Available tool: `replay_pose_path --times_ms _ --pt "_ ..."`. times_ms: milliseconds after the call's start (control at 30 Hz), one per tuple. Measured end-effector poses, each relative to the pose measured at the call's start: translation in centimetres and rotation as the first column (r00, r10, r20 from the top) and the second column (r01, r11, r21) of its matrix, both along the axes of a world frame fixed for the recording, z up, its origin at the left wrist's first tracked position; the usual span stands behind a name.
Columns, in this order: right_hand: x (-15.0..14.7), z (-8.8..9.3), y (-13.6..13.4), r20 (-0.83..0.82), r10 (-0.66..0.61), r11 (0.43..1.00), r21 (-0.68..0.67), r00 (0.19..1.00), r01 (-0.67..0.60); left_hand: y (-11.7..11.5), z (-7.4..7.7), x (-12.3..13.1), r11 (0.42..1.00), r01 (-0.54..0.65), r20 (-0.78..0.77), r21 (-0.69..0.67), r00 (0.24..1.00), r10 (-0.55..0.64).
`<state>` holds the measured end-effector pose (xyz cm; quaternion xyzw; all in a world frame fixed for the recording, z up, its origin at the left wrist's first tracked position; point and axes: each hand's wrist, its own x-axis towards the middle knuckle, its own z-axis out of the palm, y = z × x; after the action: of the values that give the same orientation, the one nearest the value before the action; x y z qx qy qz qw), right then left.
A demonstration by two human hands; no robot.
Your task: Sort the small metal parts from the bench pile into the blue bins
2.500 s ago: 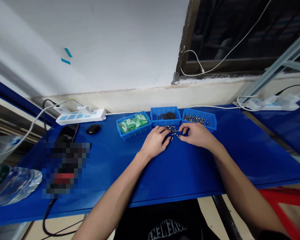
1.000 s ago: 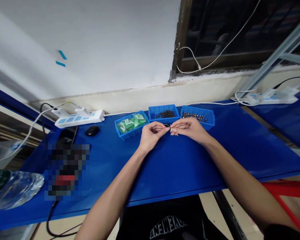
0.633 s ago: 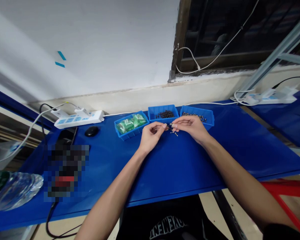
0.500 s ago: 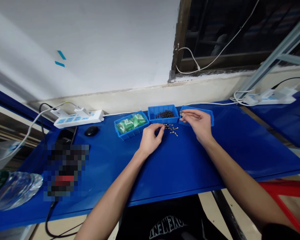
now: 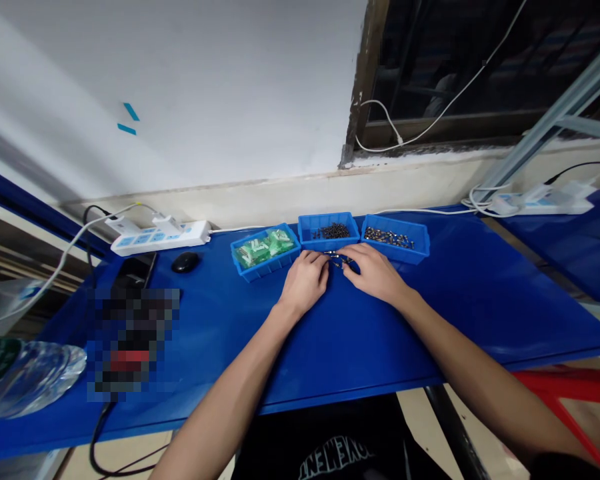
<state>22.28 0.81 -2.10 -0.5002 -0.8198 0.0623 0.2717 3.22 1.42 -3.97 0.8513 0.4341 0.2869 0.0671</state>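
Observation:
Several small metal fasteners, like screws (image 5: 334,256), lie in a loose pile on the blue table, between my hands. My left hand (image 5: 305,280) rests at the pile's left side, fingers curled down and closed; whatever they hold is hidden. From the right, my right hand (image 5: 375,272) reaches over the pile, forefinger stretched along its far side and thumb apart from it, touching or nearly touching the pieces. Behind the hands stand a blue bin of dark small screws (image 5: 334,231) and, to its right, a blue bin of shiny metal pieces (image 5: 389,238).
A third blue bin (image 5: 253,272) holds green-and-white packets at the left. Farther left are a black mouse (image 5: 185,262), a phone (image 5: 134,270), a white power strip (image 5: 160,237) and a clear plastic bottle (image 5: 35,377). The wall (image 5: 240,193) stands behind the bins.
My right hand has moved left and down from above the right bin to the pile, uncovering that bin's contents. My left hand stays beside the pile, its fingers curled further down.

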Motion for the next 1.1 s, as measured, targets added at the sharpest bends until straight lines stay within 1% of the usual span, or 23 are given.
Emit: replay_pose_path --times_ms 100,200,300,400,433,533,600,633,700,767,833,867,933,1000,1100 --pt "0.0 -0.3 0.2 -0.016 0.025 1.0 -0.015 1.0 -0.025 0.1 -0.1 0.0 0.999 -0.033 -0.013 0.006 0.999 0.033" --pt "-0.2 -0.5 0.3 -0.039 0.038 0.999 0.004 0.999 -0.038 0.1 -0.2 0.0 0.997 -0.079 -0.056 -0.01 0.995 0.079" --pt "-0.7 -0.9 0.2 0.014 0.022 1.0 0.016 1.0 -0.022 0.1 -0.1 0.0 0.992 -0.13 -0.094 -0.004 0.987 0.129" --pt "-1.2 -1.1 0.1 0.047 -0.01 1.0 0.017 0.999 0.009 0.0 -0.1 0.0 0.991 -0.137 -0.125 0.0 0.983 0.135" --pt "-1.2 -1.2 0.2 0.032 0.005 1.0 0.013 0.999 -0.005 0.0 0.0 0.1 0.991 -0.133 -0.13 -0.001 0.983 0.132" --pt "-0.8 -1.0 0.5 -0.067 0.103 0.994 -0.027 0.992 -0.105 0.0 0.0 0.1 0.994 -0.106 -0.137 -0.003 0.985 0.105" --pt "-0.4 -0.6 0.7 -0.135 0.109 0.991 -0.061 0.985 -0.118 0.0 0.1 0.2 0.997 -0.082 -0.147 -0.01 0.986 0.08" --pt "-0.1 -0.4 0.7 -0.157 0.082 0.993 -0.071 0.984 -0.094 -0.1 0.1 0.2 0.997 -0.073 -0.153 -0.017 0.986 0.069" --pt "0.3 0.0 0.6 -0.155 -0.006 0.997 -0.081 0.988 -0.006 -0.2 0.2 0.2 0.998 -0.059 -0.154 -0.03 0.987 0.054" --pt "0.6 0.4 0.3 -0.091 -0.089 0.993 -0.087 0.992 0.081 -0.3 0.3 0.1 0.999 -0.03 -0.131 -0.032 0.991 0.026" --pt "0.7 0.7 0.0 -0.022 -0.115 0.988 -0.103 0.993 0.112 -0.4 0.4 0.1 0.999 0.008 -0.089 -0.032 0.996 -0.011" --pt "0.7 0.8 0.0 -0.011 -0.103 0.988 -0.12 0.995 0.101 -0.4 0.5 0.1 0.999 0.022 -0.067 -0.036 0.997 -0.024" --pt "0.7 0.8 0.0 -0.057 -0.057 0.983 -0.175 0.997 0.046 -0.5 0.5 0.1 0.998 0.024 -0.036 -0.055 0.999 -0.026" --pt "0.7 0.7 0.3 -0.165 -0.018 0.966 -0.256 0.986 -0.026 -0.6 0.6 0.2 0.996 0.013 -0.022 -0.085 1.0 -0.015" --pt "0.9 0.4 0.7 -0.336 -0.017 0.928 -0.356 0.942 -0.11 -0.7 0.7 0.3 0.993 -0.003 0.001 -0.119 1.0 0.003"
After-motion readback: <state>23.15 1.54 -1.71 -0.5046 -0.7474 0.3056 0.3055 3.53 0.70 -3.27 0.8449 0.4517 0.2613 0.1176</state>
